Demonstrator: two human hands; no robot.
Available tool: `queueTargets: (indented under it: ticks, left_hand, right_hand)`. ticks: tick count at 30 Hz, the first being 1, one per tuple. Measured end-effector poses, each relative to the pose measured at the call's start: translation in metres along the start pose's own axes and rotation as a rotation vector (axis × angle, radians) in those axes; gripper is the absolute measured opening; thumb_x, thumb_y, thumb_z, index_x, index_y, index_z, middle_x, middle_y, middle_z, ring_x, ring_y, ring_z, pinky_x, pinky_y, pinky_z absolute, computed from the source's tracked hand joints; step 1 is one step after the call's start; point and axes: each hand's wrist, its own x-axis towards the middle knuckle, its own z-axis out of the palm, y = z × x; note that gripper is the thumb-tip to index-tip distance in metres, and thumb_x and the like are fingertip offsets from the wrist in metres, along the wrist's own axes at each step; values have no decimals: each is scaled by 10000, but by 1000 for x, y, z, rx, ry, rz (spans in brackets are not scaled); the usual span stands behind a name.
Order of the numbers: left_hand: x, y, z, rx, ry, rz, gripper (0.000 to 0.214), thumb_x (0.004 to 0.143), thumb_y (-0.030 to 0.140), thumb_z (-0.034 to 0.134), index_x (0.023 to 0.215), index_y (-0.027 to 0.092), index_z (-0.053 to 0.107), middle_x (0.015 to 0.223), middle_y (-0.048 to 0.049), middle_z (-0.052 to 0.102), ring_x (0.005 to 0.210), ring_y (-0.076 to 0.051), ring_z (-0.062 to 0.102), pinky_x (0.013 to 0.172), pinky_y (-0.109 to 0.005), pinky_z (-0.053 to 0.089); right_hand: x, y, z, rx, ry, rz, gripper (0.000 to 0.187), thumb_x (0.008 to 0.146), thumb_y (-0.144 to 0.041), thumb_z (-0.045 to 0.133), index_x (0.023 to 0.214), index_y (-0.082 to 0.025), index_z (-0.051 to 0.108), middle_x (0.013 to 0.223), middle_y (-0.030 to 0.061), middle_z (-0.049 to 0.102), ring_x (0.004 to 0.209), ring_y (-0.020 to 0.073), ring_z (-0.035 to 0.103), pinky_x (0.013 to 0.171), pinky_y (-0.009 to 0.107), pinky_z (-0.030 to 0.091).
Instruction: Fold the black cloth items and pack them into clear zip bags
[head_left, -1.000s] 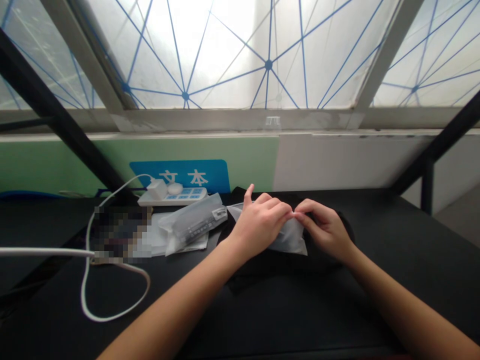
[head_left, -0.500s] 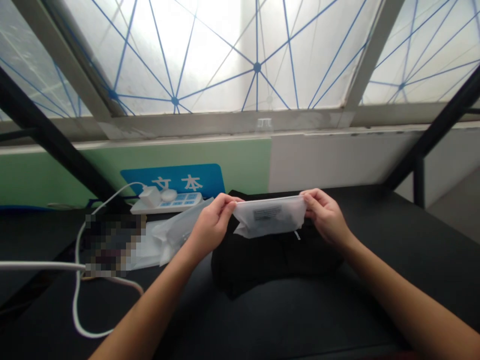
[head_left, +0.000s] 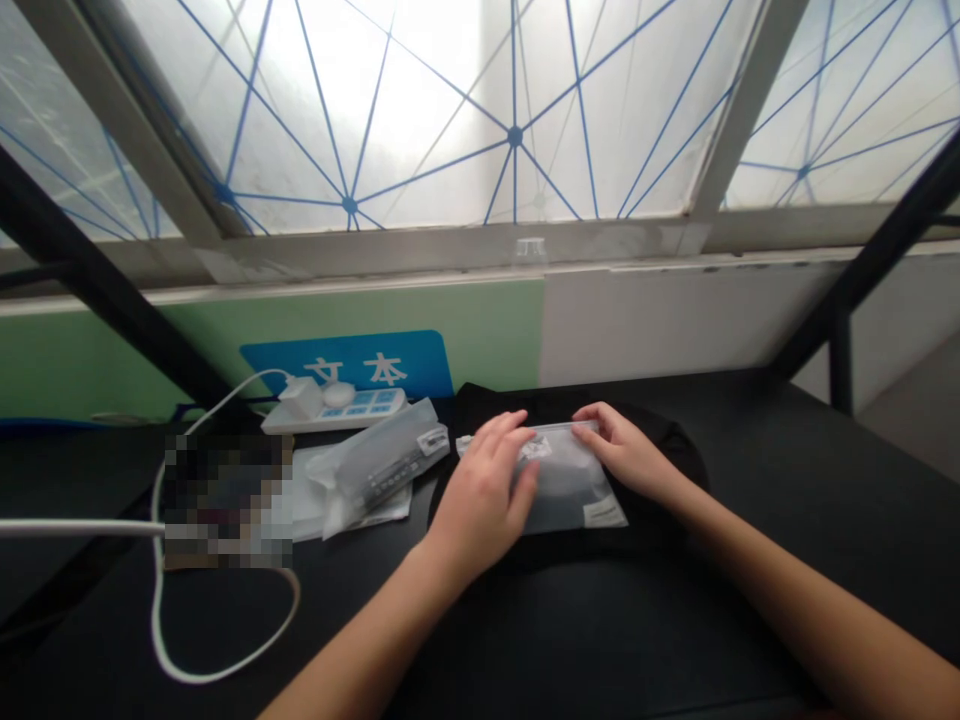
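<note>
While both bare hands work over it, a frosted, translucent zip-top plastic bag lies flat on a folded black fabric garment, near the middle of a matte black table. A darker, soft-looking shape shows through the film, a small white label sits near the top edge, and a white tag marks the lower right corner.

The left hand lies open across the bag's left half, its slightly spread fingers pressing down and clenching nothing. The right hand rests at the upper right, its curled fingertips on the top seam; from here, I cannot tell whether the hidden thumb pinches that seam. The arrangement looks sound: broad pressure steadies the slippery film against the cloth, while light fingertips at the seam are less likely to crease it.

Just left of the garment, a clear plastic sleeve holding a grey packaged item lies on a white sheet. Beyond them stands a white power strip with a white plug, its white cable looping across the table near a pixelated patch.
</note>
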Motion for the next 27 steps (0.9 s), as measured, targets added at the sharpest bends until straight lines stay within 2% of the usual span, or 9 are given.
queueTargets:
  ticks: [3, 6, 8, 10, 13, 16, 20, 27]
  left_hand:
    - [-2, 18, 17, 142, -241, 63, 476, 1031, 389, 467, 1453, 167, 461, 1579, -162, 437, 1496, -334, 352, 1195, -555, 348]
    - [-2, 16, 30, 228, -362, 21, 628, 1025, 496, 455, 1528, 128, 381, 1619, -203, 349, 1513, -378, 306, 1201, -623, 287]
    - [0, 9, 33, 214, -410, -18, 653, 1036, 505, 408, 1546, 100, 349, 1629, -206, 322, 1521, -354, 296, 1215, -600, 274]
    - [2, 3, 33, 180, -450, -52, 648, 1037, 478, 396, 1552, 89, 336, 1629, -199, 325, 1523, -332, 300, 1226, -574, 269]
    - [3, -2, 31, 146, -470, -70, 668, 1011, 458, 431, 1558, 87, 328, 1627, -200, 329, 1529, -334, 286, 1240, -565, 237]
    - [2, -4, 30, 129, -468, -63, 751, 981, 521, 458, 1558, 60, 324, 1635, -216, 298, 1541, -347, 246, 1252, -563, 201]
    - [0, -7, 29, 117, -481, -63, 832, 940, 560, 497, 1557, 31, 318, 1643, -234, 260, 1546, -362, 219, 1254, -568, 188]
    - [-3, -11, 32, 63, -468, -97, 847, 927, 584, 503, 1545, 30, 333, 1622, -253, 312, 1519, -400, 271, 1237, -585, 222]
  right_hand:
    - [-3, -7, -4, -108, 144, -163, 315, 950, -435, 577, 1162, -202, 576, 1058, 88, 662, 919, 237, 652, 838, 409, 546]
    - [-9, -20, -8, -281, 174, -389, 316, 976, -399, 557, 1222, -203, 578, 1164, 128, 654, 1080, 277, 638, 957, 463, 524]
    - [-15, -29, -7, -428, 83, -537, 355, 980, -401, 563, 1279, -211, 585, 1283, 143, 646, 1255, 312, 575, 1072, 510, 459]
    - [-21, -35, -2, -553, -81, -613, 457, 993, -434, 550, 1390, -209, 539, 1415, 144, 604, 1372, 318, 501, 1149, 538, 389]
    - [-28, -35, 10, -678, -290, -587, 612, 1033, -491, 448, 1553, -178, 367, 1571, 153, 459, 1452, 304, 427, 1186, 571, 343]
    - [-31, -28, 16, -777, -341, -536, 715, 1037, -550, 389, 1604, -134, 257, 1626, 175, 340, 1500, 321, 344, 1202, 624, 288]
    - [-33, -20, 18, -841, -370, -500, 780, 1027, -601, 359, 1597, -79, 259, 1622, 209, 317, 1510, 347, 309, 1199, 642, 284]
    - [-34, -17, 21, -801, -424, -411, 763, 1025, -601, 352, 1595, -98, 289, 1618, 196, 345, 1501, 341, 334, 1202, 592, 327]
